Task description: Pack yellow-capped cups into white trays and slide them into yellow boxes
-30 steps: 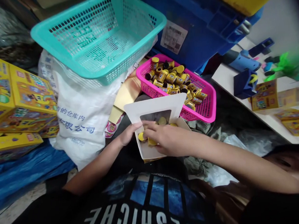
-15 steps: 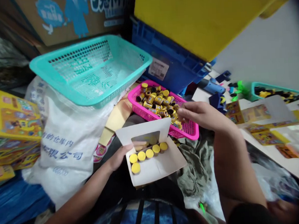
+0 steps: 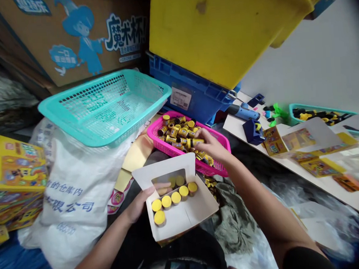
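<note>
My right hand (image 3: pixel 209 145) is above the pink plastic basket (image 3: pixel 151 133), pinching a yellow-and-black cylinder (image 3: pixel 194 142) between its fingers. The basket is heaped with several similar cylinders (image 3: pixel 179 132). My left hand (image 3: pixel 138 205) grips the side of an open white cardboard box (image 3: pixel 184 217), with its fingers reaching behind the box's windowed lid (image 3: pixel 163 168). Several yellow-capped cylinders (image 3: pixel 171 200) stand in a row inside the box, and the hand hides part of the row's far side.
A teal mesh basket (image 3: pixel 97 140) sits beyond a white woven sack (image 3: pixel 74 210). Yellow printed boxes (image 3: pixel 17 173) are stacked at left. A blue crate (image 3: pixel 193 107) lies under a yellow bin (image 3: pixel 210 35). At right, a white table (image 3: pixel 322 186) holds printed cards and a teal tray (image 3: pixel 318 116).
My right hand has moved from the white box to the pink basket and now holds a cylinder. My left hand stays on the box, and the view has tilted upward.
</note>
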### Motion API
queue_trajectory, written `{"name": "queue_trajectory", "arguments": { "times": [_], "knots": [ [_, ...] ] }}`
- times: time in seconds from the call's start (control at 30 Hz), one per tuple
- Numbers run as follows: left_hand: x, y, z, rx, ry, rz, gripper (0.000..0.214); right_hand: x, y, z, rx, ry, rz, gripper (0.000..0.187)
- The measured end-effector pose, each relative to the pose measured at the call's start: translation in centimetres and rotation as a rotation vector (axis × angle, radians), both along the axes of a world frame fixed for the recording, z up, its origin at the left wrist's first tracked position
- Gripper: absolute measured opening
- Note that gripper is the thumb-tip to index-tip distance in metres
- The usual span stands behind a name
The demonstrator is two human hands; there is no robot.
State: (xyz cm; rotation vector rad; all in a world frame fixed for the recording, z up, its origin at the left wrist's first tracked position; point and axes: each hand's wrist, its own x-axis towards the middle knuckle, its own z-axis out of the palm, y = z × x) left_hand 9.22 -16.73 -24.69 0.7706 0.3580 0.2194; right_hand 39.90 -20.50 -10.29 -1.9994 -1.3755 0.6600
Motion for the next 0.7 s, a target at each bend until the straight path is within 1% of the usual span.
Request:
{"name": "queue_trajectory", "arguments": {
  "times": [0.07,0.1,0.13,0.2,0.23,0.27,0.3,0.33,0.4,0.5,0.57,0.6,0.63,0.7],
  "knots": [
    [0.1,0.0,0.2,-0.007,0.003,0.000,0.057,-0.2,-2.2,2.3,0.149,0.347,-0.006,0.042],
    [0.2,-0.1,0.3,-0.008,0.006,0.005,0.057,-0.6,-3.5,3.6,0.204,0.449,0.012,0.040],
    [0.3,-0.1,0.4,-0.009,0.007,0.008,0.058,-1.1,-4.8,4.9,0.239,0.497,0.043,0.035],
    [0.5,-0.1,0.6,0.001,0.006,0.018,0.059,-2.5,-7.1,7.3,0.239,0.475,0.156,0.021],
    [0.5,-0.1,0.6,0.007,0.005,0.018,0.059,-3.3,-7.8,8.2,0.200,0.426,0.233,0.018],
    [0.6,0.0,0.5,0.010,0.002,0.019,0.060,-4.2,-8.2,8.6,0.140,0.360,0.317,0.019],
    [0.6,0.0,0.4,0.010,-0.004,0.015,0.061,-5.0,-8.4,8.7,0.073,0.289,0.397,0.020],
    [0.6,0.0,0.3,0.009,-0.010,0.016,0.062,-5.9,-8.3,8.4,0.009,0.226,0.468,0.020],
    [0.5,0.0,0.3,0.005,-0.022,0.013,0.062,-7.4,-7.8,6.8,-0.072,0.146,0.558,0.017],
    [0.4,-0.1,0.5,0.006,-0.033,0.000,0.061,-8.7,-6.9,3.7,-0.071,0.135,0.605,0.016],
    [0.4,0.0,0.7,0.019,-0.039,-0.009,0.061,-9.4,-6.5,2.2,-0.050,0.121,0.661,0.012],
    [0.4,0.0,0.8,0.030,-0.040,-0.008,0.061,-9.7,-6.5,1.7,-0.066,0.097,0.703,0.012],
    [0.4,0.0,0.9,0.040,-0.040,-0.006,0.061,-10.2,-6.4,1.4,-0.104,0.060,0.747,0.018],
    [0.3,0.1,0.9,0.044,-0.043,-0.006,0.061,-11.2,-6.2,1.0,-0.238,-0.043,0.826,0.035]
  ]
}}
